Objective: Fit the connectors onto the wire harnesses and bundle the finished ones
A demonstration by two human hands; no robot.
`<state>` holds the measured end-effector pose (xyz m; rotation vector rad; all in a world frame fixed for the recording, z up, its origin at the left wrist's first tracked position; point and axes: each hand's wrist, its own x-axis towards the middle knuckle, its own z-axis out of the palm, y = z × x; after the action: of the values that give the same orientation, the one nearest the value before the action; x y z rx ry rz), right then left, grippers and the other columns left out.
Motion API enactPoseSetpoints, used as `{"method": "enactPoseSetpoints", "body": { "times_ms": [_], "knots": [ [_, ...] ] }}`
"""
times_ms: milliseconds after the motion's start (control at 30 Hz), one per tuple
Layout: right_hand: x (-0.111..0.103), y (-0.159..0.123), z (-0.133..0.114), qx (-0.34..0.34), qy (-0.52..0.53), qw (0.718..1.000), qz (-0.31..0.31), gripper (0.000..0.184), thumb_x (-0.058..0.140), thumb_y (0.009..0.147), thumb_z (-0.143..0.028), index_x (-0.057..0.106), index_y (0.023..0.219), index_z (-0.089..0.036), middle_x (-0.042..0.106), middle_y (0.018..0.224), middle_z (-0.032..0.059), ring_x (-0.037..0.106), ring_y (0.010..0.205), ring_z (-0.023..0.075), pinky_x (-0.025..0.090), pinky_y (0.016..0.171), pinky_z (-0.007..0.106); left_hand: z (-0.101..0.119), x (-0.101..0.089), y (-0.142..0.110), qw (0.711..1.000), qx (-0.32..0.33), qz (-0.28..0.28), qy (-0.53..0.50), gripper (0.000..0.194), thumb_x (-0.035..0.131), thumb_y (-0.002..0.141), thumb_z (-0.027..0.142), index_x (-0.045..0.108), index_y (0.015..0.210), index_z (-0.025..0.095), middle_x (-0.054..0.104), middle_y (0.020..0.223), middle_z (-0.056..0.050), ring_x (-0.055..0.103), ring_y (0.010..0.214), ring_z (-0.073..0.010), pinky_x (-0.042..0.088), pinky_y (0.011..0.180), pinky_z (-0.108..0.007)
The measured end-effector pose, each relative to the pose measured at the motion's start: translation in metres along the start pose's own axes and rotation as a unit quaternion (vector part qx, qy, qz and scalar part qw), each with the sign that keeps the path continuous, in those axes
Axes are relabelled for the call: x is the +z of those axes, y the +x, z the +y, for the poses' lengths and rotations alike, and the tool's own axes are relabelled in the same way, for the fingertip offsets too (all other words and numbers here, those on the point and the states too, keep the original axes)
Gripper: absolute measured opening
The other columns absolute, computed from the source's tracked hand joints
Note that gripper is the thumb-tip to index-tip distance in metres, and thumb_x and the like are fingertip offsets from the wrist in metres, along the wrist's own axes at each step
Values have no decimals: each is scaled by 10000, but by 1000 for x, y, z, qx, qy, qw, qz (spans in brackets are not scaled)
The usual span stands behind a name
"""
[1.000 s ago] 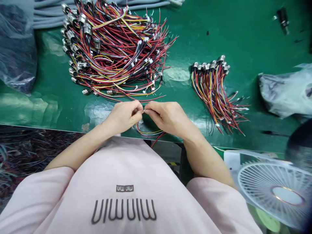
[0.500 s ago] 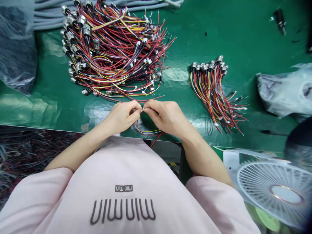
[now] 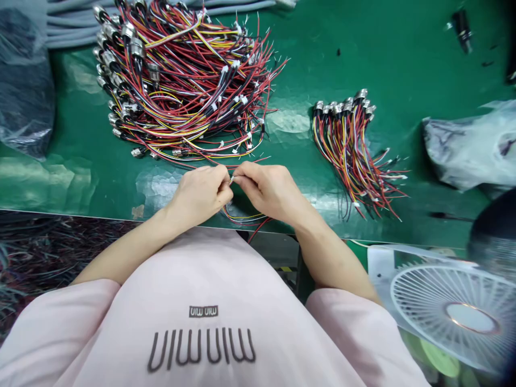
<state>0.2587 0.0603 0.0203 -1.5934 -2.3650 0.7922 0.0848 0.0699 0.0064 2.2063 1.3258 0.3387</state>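
My left hand (image 3: 205, 192) is closed in a pinch on a wire harness (image 3: 246, 217) of thin red, yellow, white and black wires. These wires curve below the fingers and hang over the table's front edge. Right against it, my right hand (image 3: 268, 191) pinches a small pale end of the same harness between thumb and forefinger. The fingers hide most of that end, so its exact form cannot be made out. Just beyond my hands lies a large heap of wire harnesses (image 3: 193, 97) with round metal connectors at the left and small white plugs at the right.
A smaller bundle of harnesses (image 3: 349, 150) lies to the right on the green table (image 3: 395, 64). Plastic bags (image 3: 463, 150) sit at both sides, and grey cables (image 3: 76, 27) lie at the back left. A white fan (image 3: 451, 312) stands at the front right.
My left hand has rolled slightly, its fingers curling more tightly at the wire ends. Both hands stay together in nearly the same place, while the view shifts a little.
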Motion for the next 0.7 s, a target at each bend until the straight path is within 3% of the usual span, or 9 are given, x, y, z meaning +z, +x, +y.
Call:
{"method": "enactPoseSetpoints", "body": {
  "times_ms": [167, 333, 500, 633, 700],
  "knots": [
    [-2, 1, 6, -32, 86, 996, 4, 210, 454, 930, -228, 650, 904, -157, 657, 754, 31, 553, 661, 133, 345, 640, 238, -8, 4, -3, 991, -16, -1, -134, 109, 464, 785, 220, 522, 698, 191, 547, 564, 41, 440, 497, -112, 321, 537, -249],
    [-1, 2, 9, -41, 192, 980, 36, 196, 510, 916, -263, 662, 891, -142, 589, 684, -10, 460, 597, 92, 329, 599, 221, -14, 5, -6, 973, -38, 11, -228, 140, 479, 821, 264, 531, 717, 186, 565, 587, 46, 457, 513, -99, 336, 509, -221],
    [11, 6, 5, -6, 280, 958, 56, 147, 584, 865, -260, 649, 799, -147, 349, 517, -83, 290, 502, 65, 265, 526, 222, -11, 5, -10, 973, -31, 34, -225, 116, 487, 813, 233, 537, 719, 186, 549, 571, 55, 438, 499, -92, 329, 514, -222],
    [13, 8, 6, 39, 332, 933, 135, 166, 601, 846, -286, 621, 741, -159, 375, 552, -65, 295, 516, 70, 267, 519, 229, -10, 8, -16, 982, -12, 29, -185, 95, 491, 764, 184, 526, 676, 189, 545, 575, 51, 450, 516, -100, 326, 531, -239],
    [11, 9, 7, 62, 360, 916, 165, 194, 629, 829, -334, 629, 746, -159, 371, 552, -60, 292, 516, 72, 261, 510, 230, -11, 10, -17, 975, -25, 33, -220, 92, 493, 763, 186, 534, 681, 191, 560, 588, 45, 470, 530, -102, 343, 530, -234]
  ]
}}
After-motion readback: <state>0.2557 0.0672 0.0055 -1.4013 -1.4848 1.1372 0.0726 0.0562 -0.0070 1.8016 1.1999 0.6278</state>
